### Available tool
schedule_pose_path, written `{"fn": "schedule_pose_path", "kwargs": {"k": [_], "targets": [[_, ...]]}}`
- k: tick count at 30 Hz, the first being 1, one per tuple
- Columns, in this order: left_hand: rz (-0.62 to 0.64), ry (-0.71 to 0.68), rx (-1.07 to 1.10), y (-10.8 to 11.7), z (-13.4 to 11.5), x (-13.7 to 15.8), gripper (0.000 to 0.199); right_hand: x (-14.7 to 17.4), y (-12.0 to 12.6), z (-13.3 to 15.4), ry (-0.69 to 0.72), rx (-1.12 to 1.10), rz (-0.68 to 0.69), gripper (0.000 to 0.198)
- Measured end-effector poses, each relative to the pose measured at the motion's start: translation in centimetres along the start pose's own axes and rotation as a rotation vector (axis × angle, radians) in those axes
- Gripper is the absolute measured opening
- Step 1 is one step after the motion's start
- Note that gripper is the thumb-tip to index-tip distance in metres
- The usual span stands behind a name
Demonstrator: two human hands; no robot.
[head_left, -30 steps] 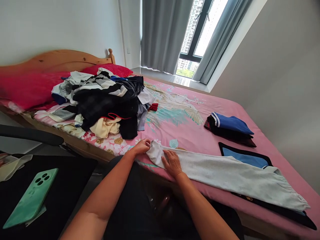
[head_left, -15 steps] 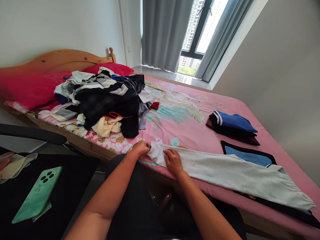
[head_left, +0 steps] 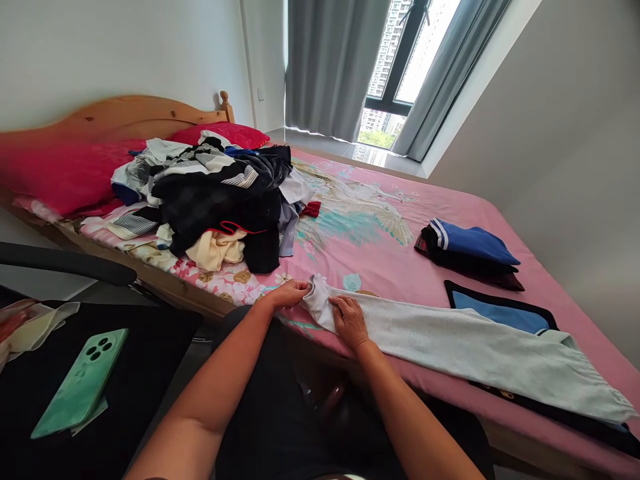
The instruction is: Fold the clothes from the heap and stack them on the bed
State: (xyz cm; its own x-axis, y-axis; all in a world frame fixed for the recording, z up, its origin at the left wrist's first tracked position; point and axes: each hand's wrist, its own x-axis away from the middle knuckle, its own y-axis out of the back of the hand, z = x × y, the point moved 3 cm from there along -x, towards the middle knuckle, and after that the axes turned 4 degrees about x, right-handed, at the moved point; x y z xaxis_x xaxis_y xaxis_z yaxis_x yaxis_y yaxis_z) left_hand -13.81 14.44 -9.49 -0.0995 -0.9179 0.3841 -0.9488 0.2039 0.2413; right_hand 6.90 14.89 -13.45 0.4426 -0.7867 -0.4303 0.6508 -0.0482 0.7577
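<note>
Along the near edge of the bed (head_left: pixel 390 267), the pale grey garment (head_left: pixel 425 330) has its end bunched higher than a moment ago; the left hand (head_left: pixel 289 295) pinches that end, the right hand (head_left: pixel 350 321) rests unclenched just beside. Should the right hand ease off, a tug might skew the garment or drag it off the bed.

Your long pale grey garment (head_left: pixel 430 333) is matt cloth, lightly wrinkled. Before you, the pink floral-printed bedsheet (head_left: pixel 385 273) is mostly smooth cloth. The arched light-brown headboard (head_left: pixel 125 109) is smooth, knotted wood. Beside you, the flat green marbled phone (head_left: pixel 75 393) looks smooth and glossy; the curved black armrest (head_left: pixel 65 263) appears matt plastic. You face a long grey curtain (head_left: pixel 335 67) of matt cloth.
</note>
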Motion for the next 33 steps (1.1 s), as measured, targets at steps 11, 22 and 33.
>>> {"fn": "schedule_pose_path", "kwargs": {"k": [11, 22, 33], "targets": [[0.090, 0.032, -0.063, 1.2, 1.4, -0.4, 0.012, 0.0, 0.1, 0.0, -0.019, 0.024, 0.032, 0.027], [0.063, 0.048, -0.027, 0.7, 0.2, 0.5, 0.024, -0.4, 0.2, -0.4, -0.046, -0.055, 0.034, 0.028], [-0.026, 0.118, -0.071, 1.5, 0.7, 0.2, 0.023, -0.5, 0.2, 0.2, -0.081, 0.021, 0.102, 0.028]]}}
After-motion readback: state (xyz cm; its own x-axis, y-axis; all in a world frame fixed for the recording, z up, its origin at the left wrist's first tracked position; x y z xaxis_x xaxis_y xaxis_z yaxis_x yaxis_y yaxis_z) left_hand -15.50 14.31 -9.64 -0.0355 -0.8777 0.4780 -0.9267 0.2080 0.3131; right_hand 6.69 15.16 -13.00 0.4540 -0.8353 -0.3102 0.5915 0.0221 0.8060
